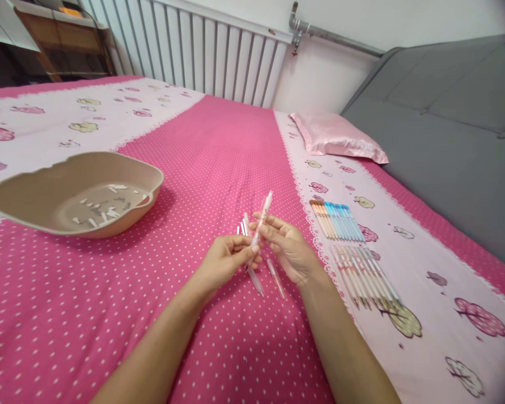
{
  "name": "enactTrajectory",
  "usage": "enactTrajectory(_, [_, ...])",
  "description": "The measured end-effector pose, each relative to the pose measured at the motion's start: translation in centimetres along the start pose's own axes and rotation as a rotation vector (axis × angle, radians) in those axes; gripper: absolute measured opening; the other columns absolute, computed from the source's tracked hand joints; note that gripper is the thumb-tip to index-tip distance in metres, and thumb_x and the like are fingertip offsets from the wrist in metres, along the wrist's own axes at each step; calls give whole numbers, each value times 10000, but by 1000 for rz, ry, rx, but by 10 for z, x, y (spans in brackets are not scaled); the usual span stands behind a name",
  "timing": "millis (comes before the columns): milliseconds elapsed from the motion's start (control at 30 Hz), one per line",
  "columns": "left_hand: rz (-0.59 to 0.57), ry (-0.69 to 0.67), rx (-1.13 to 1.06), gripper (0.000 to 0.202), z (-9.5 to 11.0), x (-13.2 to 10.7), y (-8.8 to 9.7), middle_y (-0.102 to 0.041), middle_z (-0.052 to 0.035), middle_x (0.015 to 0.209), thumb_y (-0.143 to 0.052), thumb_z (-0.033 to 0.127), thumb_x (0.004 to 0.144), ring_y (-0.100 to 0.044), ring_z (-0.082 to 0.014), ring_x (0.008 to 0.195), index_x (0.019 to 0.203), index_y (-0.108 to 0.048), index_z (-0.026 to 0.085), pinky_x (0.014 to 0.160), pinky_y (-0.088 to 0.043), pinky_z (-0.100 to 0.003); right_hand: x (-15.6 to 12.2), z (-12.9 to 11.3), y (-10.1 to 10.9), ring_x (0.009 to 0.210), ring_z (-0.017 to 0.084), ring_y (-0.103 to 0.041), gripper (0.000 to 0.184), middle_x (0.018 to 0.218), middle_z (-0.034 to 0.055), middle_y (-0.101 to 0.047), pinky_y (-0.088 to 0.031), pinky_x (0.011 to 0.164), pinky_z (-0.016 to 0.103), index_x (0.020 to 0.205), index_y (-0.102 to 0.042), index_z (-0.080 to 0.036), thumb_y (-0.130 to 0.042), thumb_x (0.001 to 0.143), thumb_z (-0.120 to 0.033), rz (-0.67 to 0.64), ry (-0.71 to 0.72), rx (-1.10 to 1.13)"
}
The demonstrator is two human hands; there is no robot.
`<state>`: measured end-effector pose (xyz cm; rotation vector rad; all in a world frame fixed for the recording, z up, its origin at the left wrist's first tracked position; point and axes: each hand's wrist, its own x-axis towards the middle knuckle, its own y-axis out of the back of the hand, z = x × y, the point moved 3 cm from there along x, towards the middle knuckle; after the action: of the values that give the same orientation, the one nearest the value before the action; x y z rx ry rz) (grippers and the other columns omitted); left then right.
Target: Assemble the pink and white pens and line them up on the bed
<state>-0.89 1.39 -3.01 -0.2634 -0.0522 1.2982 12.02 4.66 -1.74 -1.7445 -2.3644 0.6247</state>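
A clear and pale pink pen point(266, 209) is held upright at a slant between my two hands. My left hand point(229, 255) pinches its lower end, and the fingers of my right hand point(289, 246) are closed around its upper part. Just behind my left fingers lie several thin white and pink sticks point(243, 225), partly hidden. Below the hands, a clear pen barrel point(275, 279) and another translucent pen part point(256, 282) rest on the pink dotted bedsheet point(219, 342).
To the left stands a beige plastic basin point(147, 216) holding small white pieces and tiny dark bits. On the right lie a row of orange and blue pens point(337, 221) and a row of clear pens point(367, 276). Farther back are a pink pillow point(340, 134), a grey headboard point(454, 112) and a radiator point(206, 50).
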Motion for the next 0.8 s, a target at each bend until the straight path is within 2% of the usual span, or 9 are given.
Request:
enactTrajectory(133, [-131,26,-58,287,2,-4,-3,-684,-79,757,-613,380,808,-627,-146,667,901,-676,115,656,-506,-292,-2,-1,-3,618,97,-534,355,1044,49,-668,-489,505,234,1064,-650,-217,-719,721,-275,-139,-57,43])
enactTrajectory(300, [-184,24,-90,258,5,-7,-6,-680,-77,730,-582,353,835,-616,-142,647,799,-680,116,657,-506,-291,-2,-2,-3,552,73,-486,345,944,29,-678,-472,459,208,1036,-668,-215,-735,699,-256,-156,-74,60])
enactTrajectory(500, [-151,30,-59,254,6,-6,-6,-671,-73,703,-605,343,820,-593,-127,626,744,-679,112,631,-486,-263,-1,0,0,522,70,-495,335,911,31,-685,-477,457,224,995,-682,-203,-759,673,-252,-139,-72,54])
enactTrajectory(800, [-76,39,-51,307,1,-1,-2,-659,-55,630,-738,410,675,-562,-113,555,706,-661,115,599,-452,-260,0,1,0,682,124,-601,336,829,37,-703,-493,556,228,948,-700,-193,-792,631,-256,-68,-57,-9])
